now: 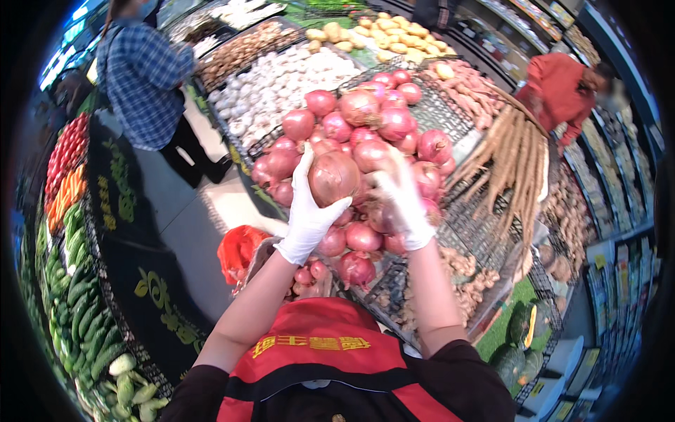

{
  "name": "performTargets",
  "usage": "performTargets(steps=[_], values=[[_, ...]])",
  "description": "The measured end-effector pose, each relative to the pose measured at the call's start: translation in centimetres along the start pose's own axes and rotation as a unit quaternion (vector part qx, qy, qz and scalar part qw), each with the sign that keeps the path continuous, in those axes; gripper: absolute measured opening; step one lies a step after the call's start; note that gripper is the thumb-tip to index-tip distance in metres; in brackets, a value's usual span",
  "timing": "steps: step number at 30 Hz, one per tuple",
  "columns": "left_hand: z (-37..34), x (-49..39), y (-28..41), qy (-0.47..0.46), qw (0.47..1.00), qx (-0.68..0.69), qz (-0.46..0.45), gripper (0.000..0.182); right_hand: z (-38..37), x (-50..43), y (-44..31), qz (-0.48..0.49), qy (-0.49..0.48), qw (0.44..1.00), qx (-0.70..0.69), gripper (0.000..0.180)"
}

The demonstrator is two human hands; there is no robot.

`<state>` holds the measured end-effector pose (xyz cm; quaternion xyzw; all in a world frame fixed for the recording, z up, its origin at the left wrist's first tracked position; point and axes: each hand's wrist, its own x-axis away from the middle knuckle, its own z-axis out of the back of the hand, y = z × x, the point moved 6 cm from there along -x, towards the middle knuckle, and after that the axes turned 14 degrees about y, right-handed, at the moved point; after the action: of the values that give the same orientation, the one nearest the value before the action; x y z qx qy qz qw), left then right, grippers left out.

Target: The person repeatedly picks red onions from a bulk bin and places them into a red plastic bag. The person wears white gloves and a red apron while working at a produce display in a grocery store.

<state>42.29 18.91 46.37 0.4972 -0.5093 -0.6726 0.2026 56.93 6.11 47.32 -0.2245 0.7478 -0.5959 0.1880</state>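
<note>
My left hand (307,228), in a white glove, cups a large red onion (334,178) with thumb and fingers around its side. It is raised over a heaped pile of red onions (364,237). To its right is my right hand (404,208), also gloved in white and blurred by motion. Its fingers are over the right part of the pile, and whether they hold an onion cannot be made out. Loose papery skin (381,212) lies between the hands. Close to my apron (316,337), smaller onions or shallots (310,274) sit beside a red mesh bag (240,252).
Garlic bulbs (285,79) and potatoes (401,34) fill the far side. Long yams (501,163) and ginger (474,285) lie at right. One person in a plaid shirt (142,79) stands across the aisle; another in an orange top (559,87) leans at right. Cucumbers (87,316) line the left stand.
</note>
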Motion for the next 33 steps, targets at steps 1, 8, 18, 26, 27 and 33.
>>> performTargets(steps=[1,8,18,26,27,33], values=[[-0.8,0.4,1.0,-0.018,0.999,-0.026,-0.024,0.111,-0.9,1.9,2.3,-0.134,-0.025,0.986,-0.095,0.068],[1.3,2.2,3.3,-0.139,0.977,-0.129,-0.095,0.092,3.8,-2.3,3.7,-0.082,0.127,0.957,-0.248,0.059],[30.5,18.3,-8.3,0.094,0.933,-0.284,0.202,0.051,12.9,-20.2,-0.7,0.419,0.295,0.639,0.574,0.057],[39.4,35.3,-15.3,0.131,0.820,-0.306,0.466,0.042,4.8,-21.9,1.1,0.286,0.154,0.818,0.475,0.035],[38.2,35.6,-16.6,0.092,0.808,-0.302,0.497,0.042,-0.6,-16.4,0.3,0.334,0.159,0.842,0.393,0.031],[33.5,41.1,-32.2,-0.166,0.798,-0.257,0.519,0.038,-21.3,7.6,18.9,0.162,-0.132,0.915,0.344,0.015]])
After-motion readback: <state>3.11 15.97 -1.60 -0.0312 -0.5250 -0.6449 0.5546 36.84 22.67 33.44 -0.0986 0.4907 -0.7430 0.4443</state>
